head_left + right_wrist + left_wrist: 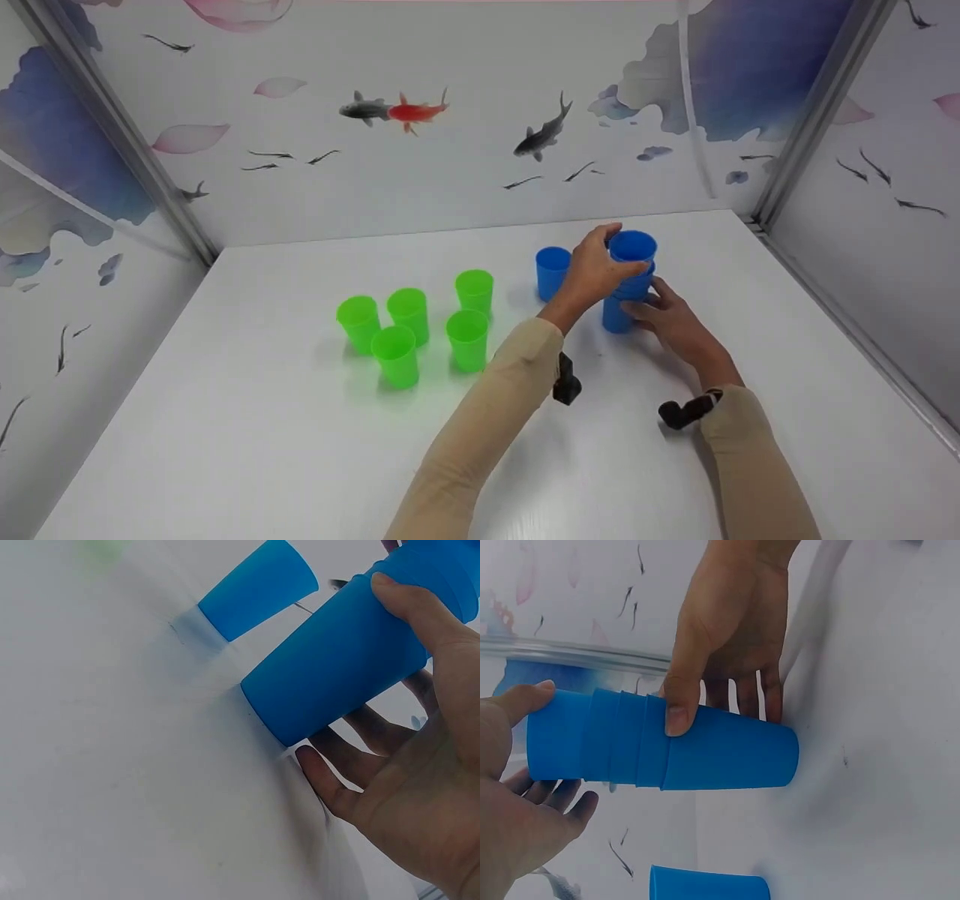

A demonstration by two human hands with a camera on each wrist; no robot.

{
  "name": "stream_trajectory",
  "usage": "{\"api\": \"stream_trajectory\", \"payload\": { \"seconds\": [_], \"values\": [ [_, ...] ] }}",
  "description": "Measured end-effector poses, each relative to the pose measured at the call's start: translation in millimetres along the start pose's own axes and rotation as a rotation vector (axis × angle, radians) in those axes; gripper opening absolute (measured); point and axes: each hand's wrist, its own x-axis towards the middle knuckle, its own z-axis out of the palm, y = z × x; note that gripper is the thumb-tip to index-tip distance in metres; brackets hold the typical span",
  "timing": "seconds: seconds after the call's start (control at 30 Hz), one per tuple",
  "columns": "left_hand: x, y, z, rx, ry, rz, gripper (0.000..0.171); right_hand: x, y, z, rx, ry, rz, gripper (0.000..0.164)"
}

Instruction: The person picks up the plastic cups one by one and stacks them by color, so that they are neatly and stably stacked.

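Observation:
Several blue cups are nested in an upright stack (617,318) at the right of the table. My left hand (592,271) grips the top cup (555,736), thumb on one side and fingers on the other. Lower down, my right hand (681,330) holds the bottom cup (330,664), its thumb near that cup's rim and its fingers around the far side. The stack's base is right at the tabletop in the right wrist view. A single blue cup (551,279) stands upright just left of the stack, partly behind my left hand.
Several green cups stand upright left of my left forearm, among them a front one (395,360) and one (467,345) close to the sleeve. The white table (247,450) is bordered by printed panels (450,180) at the back and sides.

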Motion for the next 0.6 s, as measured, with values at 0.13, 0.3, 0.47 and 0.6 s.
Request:
{"api": "stream_trajectory", "payload": {
  "seconds": [0.13,0.3,0.47,0.6],
  "values": [
    [-0.4,-4.8,2.1,0.012,-0.015,0.003,0.072,1,1,0,-0.001,0.004,-0.001,0.104],
    [0.2,-10.5,-0.6,0.031,-0.043,0.012,0.073,-1,-1,3,-0.01,0.007,0.003,0.107],
    [3.1,-14.9,-10.4,0.026,-0.051,0.04,0.075,-1,-3,2,-0.02,0.016,0.014,0.107],
    [6.7,-20.6,-19.2,0.0,-0.017,0.052,0.074,0,-3,2,0.003,0.015,0.021,0.107]
  ]
}}
